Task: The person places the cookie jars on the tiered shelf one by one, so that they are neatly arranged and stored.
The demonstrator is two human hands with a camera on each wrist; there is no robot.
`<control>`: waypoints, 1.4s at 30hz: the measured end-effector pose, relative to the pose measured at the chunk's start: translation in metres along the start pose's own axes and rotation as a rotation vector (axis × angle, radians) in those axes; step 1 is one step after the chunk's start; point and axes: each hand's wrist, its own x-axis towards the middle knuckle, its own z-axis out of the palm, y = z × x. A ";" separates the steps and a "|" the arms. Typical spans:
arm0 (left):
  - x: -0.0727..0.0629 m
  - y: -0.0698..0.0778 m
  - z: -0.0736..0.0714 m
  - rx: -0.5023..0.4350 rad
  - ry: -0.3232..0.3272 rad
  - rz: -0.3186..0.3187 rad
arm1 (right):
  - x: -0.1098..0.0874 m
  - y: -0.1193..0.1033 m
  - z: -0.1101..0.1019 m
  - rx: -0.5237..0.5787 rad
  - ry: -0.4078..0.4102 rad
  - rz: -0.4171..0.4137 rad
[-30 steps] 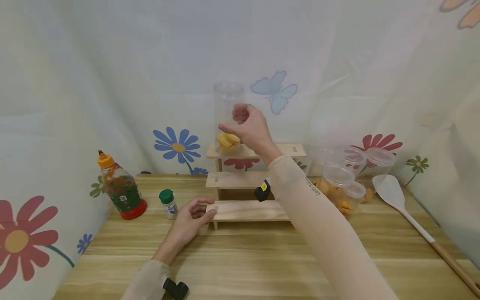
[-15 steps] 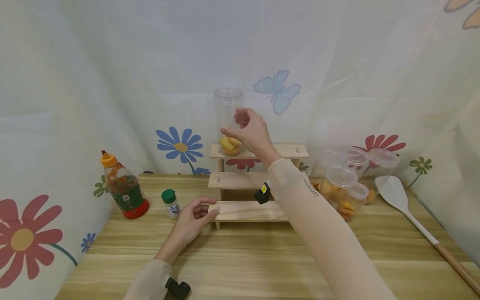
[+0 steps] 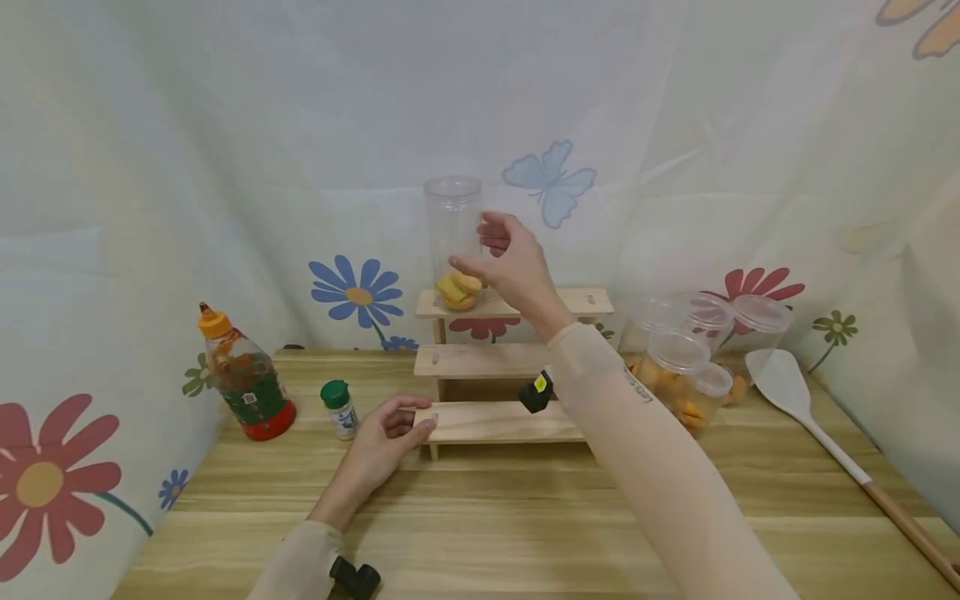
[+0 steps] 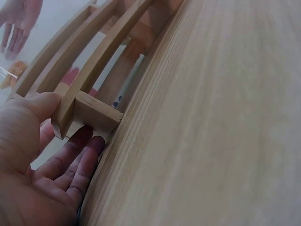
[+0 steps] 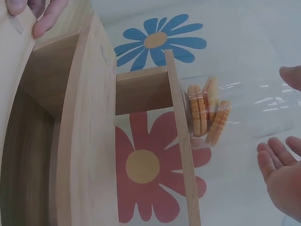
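A tall clear jar point(image 3: 452, 221) stands on the top shelf point(image 3: 551, 302) of a three-tier wooden stand, with several sandwich cookies point(image 5: 207, 110) at its bottom. My right hand point(image 3: 517, 265) is just right of the jar, its thumb and fingers spread apart around nothing. In the right wrist view a gap shows between those fingers point(image 5: 277, 153) and the jar wall. At the front left corner of the stand my left hand point(image 3: 386, 437) grips the end of the lowest shelf point(image 3: 495, 423). The left wrist view shows its thumb on the shelf and fingers underneath by the leg point(image 4: 96, 110).
Several lidded clear jars point(image 3: 678, 354) with snacks cluster right of the stand, beside a white spatula point(image 3: 780, 383) with a wooden handle. On the left are a sauce bottle point(image 3: 247, 379) and a green-capped shaker point(image 3: 340, 408). A flowered curtain point(image 3: 300, 167) hangs behind the table.
The jar has come down a little onto the top shelf. My right hand has let go of it and drawn slightly to the right. The left hand keeps its grip.
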 end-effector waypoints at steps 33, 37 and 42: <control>0.001 -0.005 -0.009 -0.002 -0.011 0.011 | -0.074 -0.016 -0.129 0.098 0.230 -0.227; 0.000 -0.005 -0.010 0.004 -0.006 0.010 | -0.087 -0.015 -0.145 0.144 0.275 -0.217; 0.000 -0.002 -0.010 -0.012 -0.012 0.013 | -0.105 -0.006 -0.167 0.159 0.333 -0.185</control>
